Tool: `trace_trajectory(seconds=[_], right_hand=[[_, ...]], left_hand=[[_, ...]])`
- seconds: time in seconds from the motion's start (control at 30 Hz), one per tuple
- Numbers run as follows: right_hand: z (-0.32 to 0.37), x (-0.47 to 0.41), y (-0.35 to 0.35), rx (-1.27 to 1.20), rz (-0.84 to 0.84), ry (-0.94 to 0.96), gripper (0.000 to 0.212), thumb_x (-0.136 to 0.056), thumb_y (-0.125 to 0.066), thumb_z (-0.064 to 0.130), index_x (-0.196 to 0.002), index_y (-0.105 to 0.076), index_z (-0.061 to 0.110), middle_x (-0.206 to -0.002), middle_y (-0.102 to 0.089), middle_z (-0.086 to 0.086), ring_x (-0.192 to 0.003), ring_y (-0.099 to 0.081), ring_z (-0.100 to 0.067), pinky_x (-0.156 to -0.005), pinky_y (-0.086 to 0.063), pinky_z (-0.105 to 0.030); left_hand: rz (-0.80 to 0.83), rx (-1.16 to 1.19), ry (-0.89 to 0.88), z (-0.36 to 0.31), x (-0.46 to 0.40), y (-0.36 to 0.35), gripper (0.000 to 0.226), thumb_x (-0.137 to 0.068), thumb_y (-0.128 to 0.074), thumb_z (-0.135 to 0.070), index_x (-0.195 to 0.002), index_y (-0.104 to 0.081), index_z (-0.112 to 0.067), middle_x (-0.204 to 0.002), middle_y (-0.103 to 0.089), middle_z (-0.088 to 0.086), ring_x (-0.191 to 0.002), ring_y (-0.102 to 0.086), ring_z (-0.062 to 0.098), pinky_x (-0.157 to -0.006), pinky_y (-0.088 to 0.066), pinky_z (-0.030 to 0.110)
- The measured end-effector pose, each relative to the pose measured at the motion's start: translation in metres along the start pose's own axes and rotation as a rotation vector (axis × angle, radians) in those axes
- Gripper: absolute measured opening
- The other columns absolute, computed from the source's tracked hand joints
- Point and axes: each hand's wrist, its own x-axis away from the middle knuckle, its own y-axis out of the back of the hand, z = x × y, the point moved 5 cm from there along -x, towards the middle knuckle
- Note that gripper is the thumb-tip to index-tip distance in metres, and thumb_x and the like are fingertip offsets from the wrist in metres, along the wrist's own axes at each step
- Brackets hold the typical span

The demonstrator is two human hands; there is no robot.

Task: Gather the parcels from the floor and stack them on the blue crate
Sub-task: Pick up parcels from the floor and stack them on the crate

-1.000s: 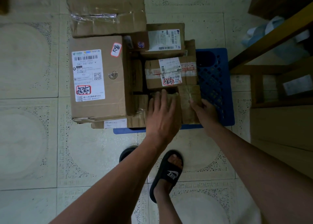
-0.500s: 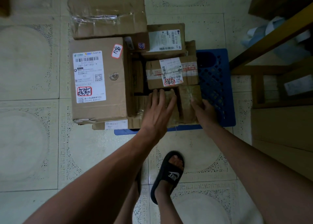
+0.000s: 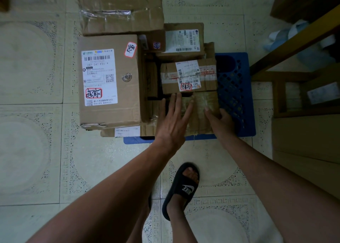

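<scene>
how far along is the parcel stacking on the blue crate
Mostly done, it seems: several cardboard parcels, including the large labelled box, already sit piled on the blue crate. In hand: the left hand lies flat on a small tape-wrapped parcel at the crate's near edge, and the right hand steadies its right side. Left: no loose parcels show on the visible floor; anything out of view is unknown.
</scene>
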Motion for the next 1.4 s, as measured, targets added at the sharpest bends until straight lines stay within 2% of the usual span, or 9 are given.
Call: trace_trajectory(seconds=[0.17, 0.53, 0.67, 0.73, 0.87, 1.0, 1.07, 1.23, 1.4], right_hand=[[-0.001, 0.000, -0.003, 0.016, -0.041, -0.021, 0.036, -0.086, -0.064, 0.051, -0.107, -0.064, 0.021, -0.103, -0.068, -0.002, -0.092, -0.065, -0.020, -0.080, -0.055, -0.035], [-0.002, 0.000, -0.001, 0.028, 0.021, 0.019, 0.032, -0.084, -0.064, 0.055, -0.102, -0.063, 0.028, -0.101, -0.069, 0.002, -0.094, -0.067, -0.020, -0.082, -0.057, -0.038], [0.000, 0.003, -0.004, 0.040, -0.001, 0.007, 0.039, -0.088, -0.056, 0.058, -0.111, -0.060, 0.026, -0.106, -0.065, 0.001, -0.094, -0.063, -0.020, -0.071, -0.049, -0.029], [0.001, 0.005, -0.004, 0.037, -0.014, -0.006, 0.043, -0.090, -0.054, 0.057, -0.115, -0.059, 0.023, -0.110, -0.065, -0.001, -0.096, -0.062, -0.020, -0.066, -0.047, -0.026], [0.002, 0.007, -0.002, 0.032, -0.070, -0.018, 0.051, -0.090, -0.054, 0.057, -0.125, -0.056, 0.020, -0.112, -0.061, 0.000, -0.096, -0.058, -0.019, -0.076, -0.044, -0.030], [0.007, 0.016, -0.003, 0.058, -0.092, -0.026, 0.054, -0.090, -0.054, 0.058, -0.127, -0.055, 0.018, -0.112, -0.060, -0.001, -0.094, -0.056, -0.018, -0.078, -0.043, -0.030], [0.009, 0.019, -0.004, 0.087, -0.096, -0.030, 0.055, -0.090, -0.053, 0.059, -0.126, -0.054, 0.017, -0.115, -0.061, -0.003, -0.096, -0.058, -0.021, -0.077, -0.043, -0.031], [0.022, 0.023, -0.002, 0.156, -0.155, -0.037, 0.055, -0.090, -0.048, 0.058, -0.125, -0.053, 0.015, -0.121, -0.060, -0.010, -0.101, -0.058, -0.028, -0.078, -0.046, -0.035], [0.026, 0.026, -0.003, 0.161, -0.173, -0.089, 0.054, -0.095, -0.040, 0.055, -0.123, -0.055, 0.011, -0.120, -0.061, -0.012, -0.104, -0.059, -0.031, -0.080, -0.046, -0.036]], left_hand=[[-0.040, 0.062, -0.036, -0.002, 0.001, 0.006, 0.116, -0.076, -0.072, -0.038, -0.149, 0.017, -0.026, -0.158, 0.015, 0.020, -0.147, 0.015, 0.035, -0.118, 0.009, 0.054], [-0.043, 0.155, -0.046, -0.008, 0.007, -0.001, 0.112, -0.075, -0.072, -0.045, -0.151, 0.007, -0.026, -0.159, 0.011, 0.019, -0.147, 0.014, 0.033, -0.119, 0.005, 0.051], [-0.108, 0.220, -0.071, -0.007, 0.023, 0.003, 0.094, -0.080, -0.066, -0.037, -0.152, -0.007, -0.022, -0.159, -0.005, 0.019, -0.148, -0.001, 0.033, -0.121, 0.000, 0.046], [-0.170, 0.278, -0.100, -0.007, 0.033, 0.005, 0.075, -0.084, -0.062, -0.030, -0.148, -0.025, -0.015, -0.152, -0.026, 0.017, -0.140, -0.024, 0.032, -0.116, -0.019, 0.044], [-0.140, 0.433, -0.188, -0.008, 0.060, -0.005, 0.025, -0.090, -0.051, -0.021, -0.112, -0.057, -0.012, -0.112, -0.056, 0.007, -0.097, -0.053, 0.020, -0.081, -0.048, 0.034], [0.270, 0.463, 0.152, 0.042, 0.092, -0.063, 0.014, -0.092, -0.047, -0.023, -0.099, -0.057, -0.015, -0.096, -0.062, 0.006, -0.084, -0.059, 0.019, -0.077, -0.053, 0.034], [0.299, 0.509, 0.430, 0.087, 0.111, -0.083, 0.018, -0.091, -0.049, -0.022, -0.094, -0.062, -0.011, -0.093, -0.068, 0.008, -0.079, -0.061, 0.021, -0.074, -0.054, 0.031], [-0.134, 0.823, 1.066, 0.196, 0.148, -0.053, 0.031, -0.090, -0.044, -0.009, -0.106, -0.070, -0.005, -0.109, -0.069, 0.019, -0.095, -0.063, 0.034, -0.083, -0.051, 0.035], [-0.301, 1.288, 1.120, 0.236, 0.129, -0.034, 0.037, -0.092, -0.041, -0.001, -0.119, -0.065, -0.010, -0.118, -0.067, 0.011, -0.107, -0.063, 0.025, -0.088, -0.052, 0.033]])
